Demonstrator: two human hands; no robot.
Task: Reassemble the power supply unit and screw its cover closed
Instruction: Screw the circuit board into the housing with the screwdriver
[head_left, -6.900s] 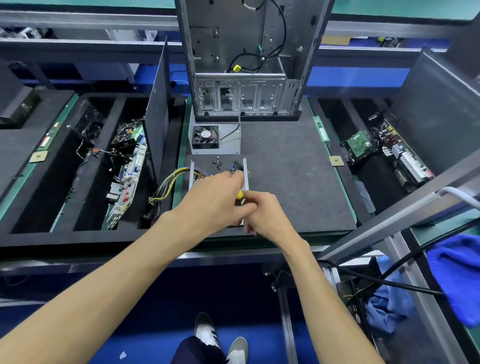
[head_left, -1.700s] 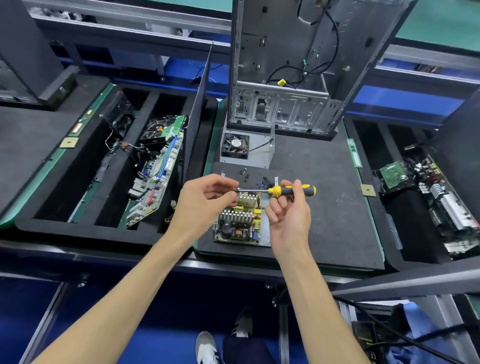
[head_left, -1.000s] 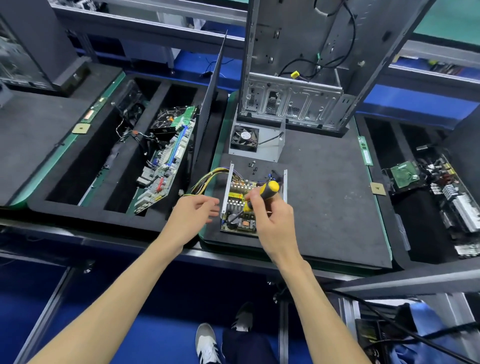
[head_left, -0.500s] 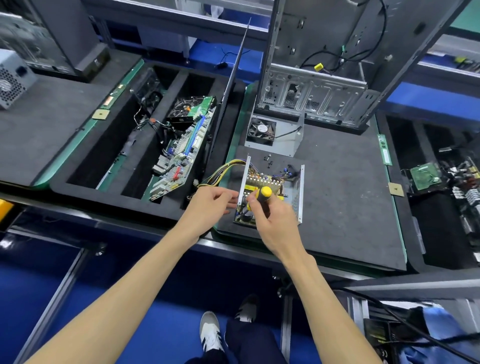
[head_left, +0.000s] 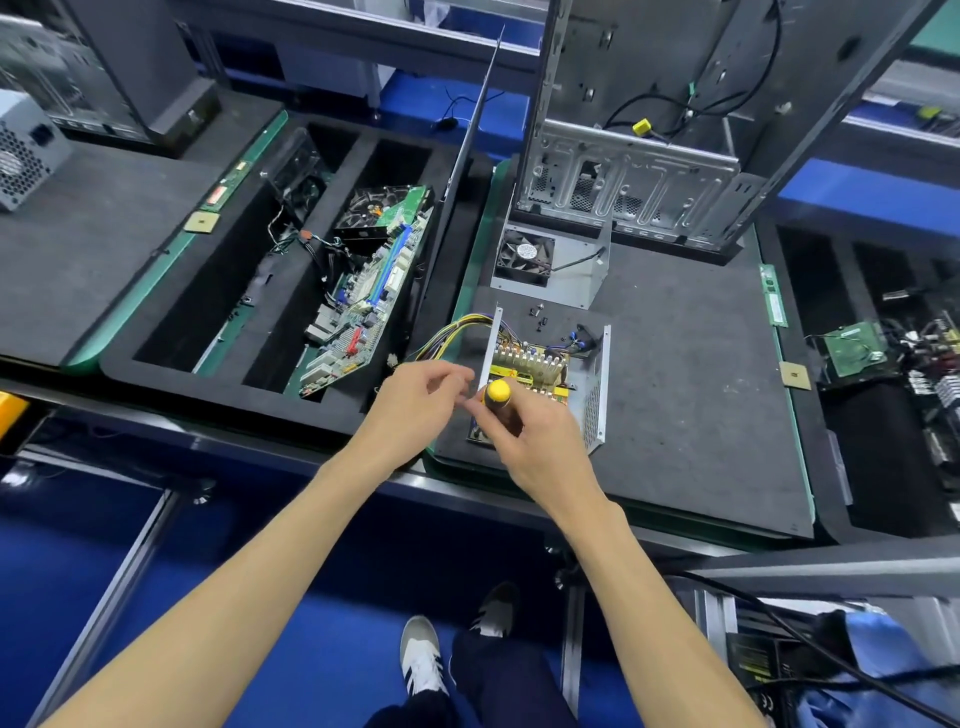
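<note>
- The open power supply unit (head_left: 563, 374) sits on the dark foam mat (head_left: 691, 395), near its front left corner, cover off and the circuit board exposed between two upright metal side walls.
- The right hand (head_left: 540, 436) is over the near end of that board, fingers curled round a screwdriver (head_left: 497, 395); the yellow butt of the handle points up toward the camera, and the tip is hidden under the hand.
- The left hand (head_left: 421, 400) hovers just beside the unit's left wall, fingertips drawn together near the screwdriver handle; whether it pinches anything between them, I cannot tell.
- A bundle of yellow and dark cables (head_left: 457, 327) arcs out of the unit's far left corner and runs off the mat's edge.
- Small dark screws (head_left: 540, 315) lie loose on the mat just behind the unit.
- Behind those, the grey cover (head_left: 576, 275) with its black fan (head_left: 525, 254) rests on the mat, apart from the unit.
- A bare computer case (head_left: 639, 171) stands upright at the back of the mat.
- Off to the left, a motherboard (head_left: 374, 291) leans tilted in a slot of the black foam tray (head_left: 218, 364).
</note>
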